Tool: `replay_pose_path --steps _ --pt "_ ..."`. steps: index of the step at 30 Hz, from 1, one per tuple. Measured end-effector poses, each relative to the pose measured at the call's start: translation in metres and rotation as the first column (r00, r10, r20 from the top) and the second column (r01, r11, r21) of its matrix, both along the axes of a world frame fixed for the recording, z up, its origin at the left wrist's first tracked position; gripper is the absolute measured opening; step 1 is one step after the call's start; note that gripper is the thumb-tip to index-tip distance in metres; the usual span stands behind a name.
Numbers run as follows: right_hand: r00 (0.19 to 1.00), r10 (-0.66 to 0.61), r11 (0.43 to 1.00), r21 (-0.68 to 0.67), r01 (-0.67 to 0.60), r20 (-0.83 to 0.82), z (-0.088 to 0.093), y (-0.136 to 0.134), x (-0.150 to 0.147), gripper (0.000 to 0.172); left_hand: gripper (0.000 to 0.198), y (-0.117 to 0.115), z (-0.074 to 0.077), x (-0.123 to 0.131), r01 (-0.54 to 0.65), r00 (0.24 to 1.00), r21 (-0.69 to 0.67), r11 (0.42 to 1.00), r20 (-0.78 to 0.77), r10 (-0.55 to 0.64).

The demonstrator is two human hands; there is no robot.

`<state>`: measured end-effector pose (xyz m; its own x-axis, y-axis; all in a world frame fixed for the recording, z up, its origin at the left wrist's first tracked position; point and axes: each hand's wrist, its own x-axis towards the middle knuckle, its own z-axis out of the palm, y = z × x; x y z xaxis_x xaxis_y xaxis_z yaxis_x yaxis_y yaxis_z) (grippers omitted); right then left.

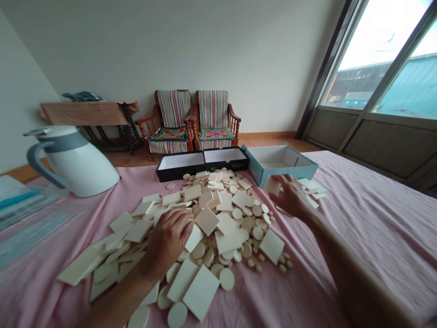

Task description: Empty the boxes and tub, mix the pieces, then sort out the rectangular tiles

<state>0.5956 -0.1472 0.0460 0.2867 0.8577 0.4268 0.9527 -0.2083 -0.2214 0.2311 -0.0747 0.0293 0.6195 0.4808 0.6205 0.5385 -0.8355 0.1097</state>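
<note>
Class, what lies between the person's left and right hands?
A heap of pale pieces, many round, lies between the left hand and right hand in the head view.

Open cloth [372,218] right, tile pile [228,242] blocking centre

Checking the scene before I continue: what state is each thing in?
Left hand: curled at the heap; grip unclear.
Right hand: holding a pale piece.
Loose pieces: heaped, overlapping.
Black trays: open-topped, side by side.
Blue box: open-topped.
Pitcher: standing, lid on.
Pink cloth: spread, wrinkled.
Striped chair covers: draped.
</note>
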Motion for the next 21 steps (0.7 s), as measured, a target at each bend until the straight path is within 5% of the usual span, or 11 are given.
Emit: replay_pose_path --steps 3,5,7,10,15,21 --pt "0.937 -0.344 0.939 0.046 0.341 0.063 0.002 -0.005 0.034 0.051 0.015 0.000 0.000 0.000 -0.005 1.000 -0.001 1.000 -0.002 0.005" --pt "0.897 -0.434 0.900 0.090 0.427 0.081 0.001 -0.008 0.048 0.055 0.014 0.000 0.001 0.001 -0.005 1.000 0.006 1.000 0.003 0.005" --pt "0.917 -0.394 0.917 0.091 0.387 0.067 0.001 -0.009 0.051 0.050 0.014 0.000 0.001 0.001 0.001 1.000 0.013 1.000 0.004 -0.001" --pt "0.984 -0.179 0.975 -0.132 0.177 -0.002 0.000 -0.010 0.041 0.029 0.014 0.000 0.000 0.000 0.004 1.000 0.016 1.000 0.000 -0.004" --pt "0.995 0.017 0.872 -0.488 0.034 0.101 -0.001 -0.012 0.014 0.019 0.014 0.002 -0.001 -0.001 0.005 1.000 0.010 1.000 -0.008 -0.005" --pt "0.988 0.037 0.856 -0.515 0.045 0.149 0.002 -0.013 0.001 0.019 0.014 0.005 -0.004 -0.002 0.018 1.000 0.033 0.999 0.009 -0.018"
